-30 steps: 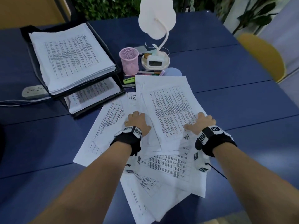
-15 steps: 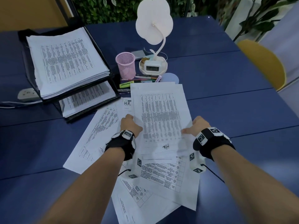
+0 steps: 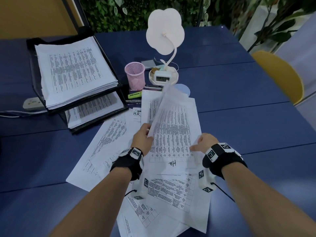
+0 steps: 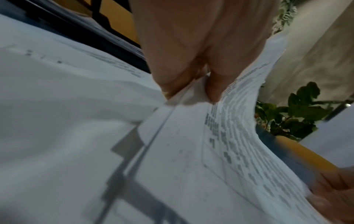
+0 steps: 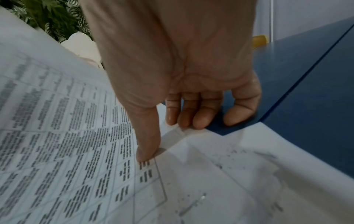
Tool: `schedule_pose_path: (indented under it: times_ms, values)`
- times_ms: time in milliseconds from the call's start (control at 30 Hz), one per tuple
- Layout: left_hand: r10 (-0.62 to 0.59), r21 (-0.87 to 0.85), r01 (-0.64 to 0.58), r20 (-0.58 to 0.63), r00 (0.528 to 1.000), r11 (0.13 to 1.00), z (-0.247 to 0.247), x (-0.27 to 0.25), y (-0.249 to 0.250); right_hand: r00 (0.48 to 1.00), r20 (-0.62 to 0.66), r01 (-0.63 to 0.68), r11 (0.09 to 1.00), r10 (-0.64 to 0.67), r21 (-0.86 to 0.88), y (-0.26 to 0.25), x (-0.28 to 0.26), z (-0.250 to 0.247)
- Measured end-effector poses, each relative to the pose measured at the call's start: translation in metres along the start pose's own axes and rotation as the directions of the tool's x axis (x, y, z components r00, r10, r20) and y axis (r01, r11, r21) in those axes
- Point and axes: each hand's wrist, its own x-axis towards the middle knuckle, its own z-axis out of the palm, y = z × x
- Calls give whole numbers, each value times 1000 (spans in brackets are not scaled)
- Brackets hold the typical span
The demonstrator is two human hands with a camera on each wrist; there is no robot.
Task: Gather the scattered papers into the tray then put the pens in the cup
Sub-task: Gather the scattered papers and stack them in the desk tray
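Left hand [image 3: 142, 139] pinching the sheet's [image 3: 172, 127] left edge, lifted off the papers [image 3: 106, 144] strewn over the table [image 3: 248, 120]. Right hand [image 3: 204, 142] curled at its right edge, thumb on top. Tray [image 3: 32, 69] far left, cup [image 3: 135, 75] behind, pens [image 3: 150, 87] at its foot.

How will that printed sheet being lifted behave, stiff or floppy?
Probably floppy: the printed sheet already curls upward where the left hand pinches its edge. Likely very light, since a fingertip pinch raises it. It may slide easily over the loose papers beneath.
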Motion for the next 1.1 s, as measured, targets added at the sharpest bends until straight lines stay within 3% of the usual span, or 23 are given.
schedule_pose_path:
  times_ms: [100,200,333,433,500,567,667,833,967,1100]
  values:
    - [-17,-110,22,48,999,994,-6,-1,0,1000,-21,-20,999,20,29,1,3,2]
    - [-76,-229,86,50,996,970,-16,-2,-3,997,-48,-47,981,57,189,5,6,3]
    - [-173,-290,189,81,982,938,-28,-1,-20,993,-109,67,945,-33,319,3,3,1]
    - [-242,-103,254,120,963,962,-25,-4,-21,989,-98,130,959,-109,251,-6,0,5]
    - [-237,86,234,30,971,969,-17,-4,-14,988,-102,134,960,-112,246,-10,0,6]
    - [-223,270,238,-87,971,933,-12,-2,-6,989,-116,119,959,-91,256,-12,0,7]
    - [-243,432,257,-89,966,864,-13,0,0,983,-179,97,954,-48,282,-14,-2,7]
    - [-253,395,250,-46,966,884,-17,5,-3,971,-239,96,951,-24,295,-23,-8,8]
    - [-275,349,252,17,961,903,-26,9,-5,932,-338,245,917,-133,316,-32,-13,12]
    - [-286,323,258,42,957,911,-31,10,-6,952,-271,244,888,-143,389,-34,-12,18]
